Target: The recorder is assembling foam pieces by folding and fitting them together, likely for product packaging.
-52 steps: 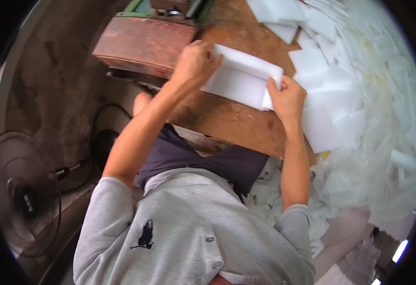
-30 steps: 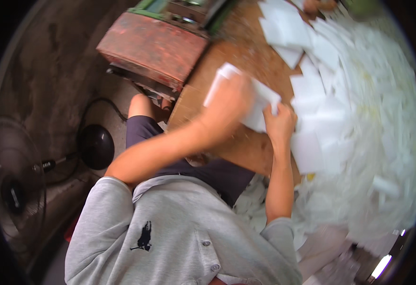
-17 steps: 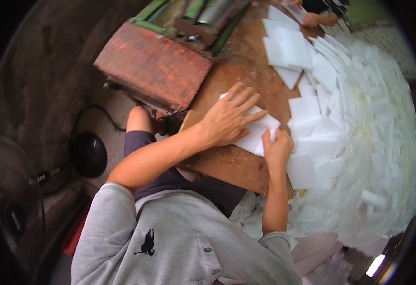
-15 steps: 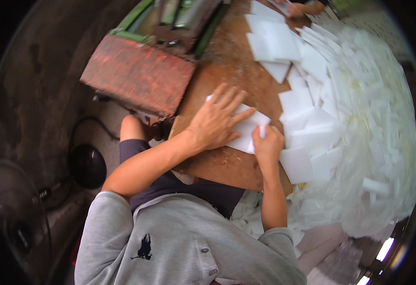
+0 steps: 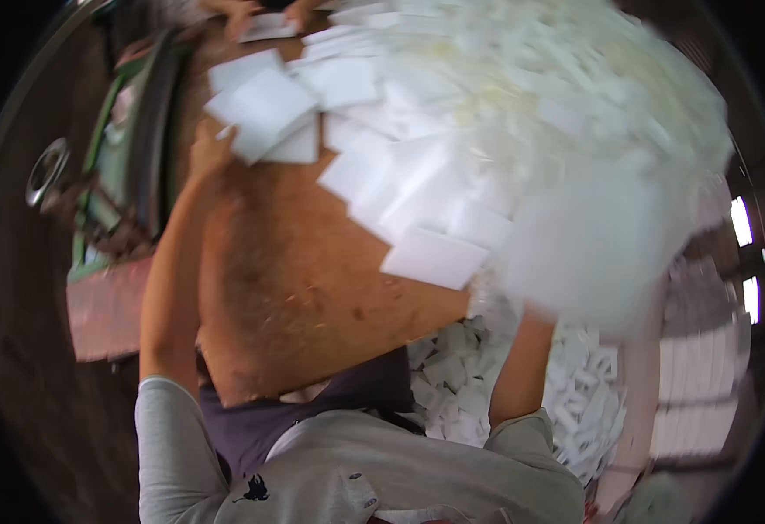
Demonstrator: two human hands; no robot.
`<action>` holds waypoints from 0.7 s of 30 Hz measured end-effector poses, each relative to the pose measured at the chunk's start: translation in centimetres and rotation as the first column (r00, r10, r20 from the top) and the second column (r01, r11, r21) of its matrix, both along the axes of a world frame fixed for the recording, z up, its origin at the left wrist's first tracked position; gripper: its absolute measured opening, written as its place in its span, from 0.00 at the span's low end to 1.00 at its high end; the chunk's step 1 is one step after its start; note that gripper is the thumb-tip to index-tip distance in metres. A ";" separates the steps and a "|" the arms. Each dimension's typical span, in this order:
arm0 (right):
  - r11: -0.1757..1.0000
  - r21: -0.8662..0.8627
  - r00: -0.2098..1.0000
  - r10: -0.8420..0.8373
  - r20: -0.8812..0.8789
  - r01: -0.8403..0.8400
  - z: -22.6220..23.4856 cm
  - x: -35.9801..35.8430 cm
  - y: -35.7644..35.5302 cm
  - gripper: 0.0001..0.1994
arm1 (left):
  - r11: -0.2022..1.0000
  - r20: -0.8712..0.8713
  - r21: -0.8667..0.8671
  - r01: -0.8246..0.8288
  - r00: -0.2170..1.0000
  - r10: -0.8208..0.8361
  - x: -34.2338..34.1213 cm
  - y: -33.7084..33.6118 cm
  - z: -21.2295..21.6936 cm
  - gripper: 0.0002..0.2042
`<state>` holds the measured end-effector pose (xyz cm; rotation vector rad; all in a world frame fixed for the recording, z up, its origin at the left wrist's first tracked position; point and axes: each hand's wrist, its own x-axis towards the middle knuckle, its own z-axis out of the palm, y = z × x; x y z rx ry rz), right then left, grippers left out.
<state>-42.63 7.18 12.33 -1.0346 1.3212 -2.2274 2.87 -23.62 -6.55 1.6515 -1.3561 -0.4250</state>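
1. Left hand [image 5: 211, 155] placed at the left edge of overlapping white foam sheets [image 5: 265, 105] on the wooden table [image 5: 313, 279]; fingers curled, but whether a sheet is gripped cannot be told.
2. Right hand hidden by a blurred white foam piece [image 5: 583, 244], seen out past the table's right corner; grip cannot be told.
3. Step in hand, as judged: sheet reached for at left, separate piece handled at right.
4. Next move likely calls for one sheet to be pinched apart from its neighbours.
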 end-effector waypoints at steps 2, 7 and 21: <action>0.830 -0.541 0.829 0.397 0.394 -0.140 3.9 -5.8 3.0 0.29 | 0.999 0.069 0.006 0.043 0.997 -0.044 3.7 -3.8 -1.4 0.42; 0.989 -0.123 0.976 0.051 -0.212 -0.079 8.2 -12.2 6.8 0.27 | 0.933 -0.349 0.178 0.312 0.907 -0.236 -7.3 -0.4 3.8 0.36; 0.974 0.185 0.606 0.069 -0.792 0.130 9.0 -5.3 -15.4 0.12 | 0.861 -0.328 0.216 0.459 0.865 -0.379 0.2 25.5 6.5 0.15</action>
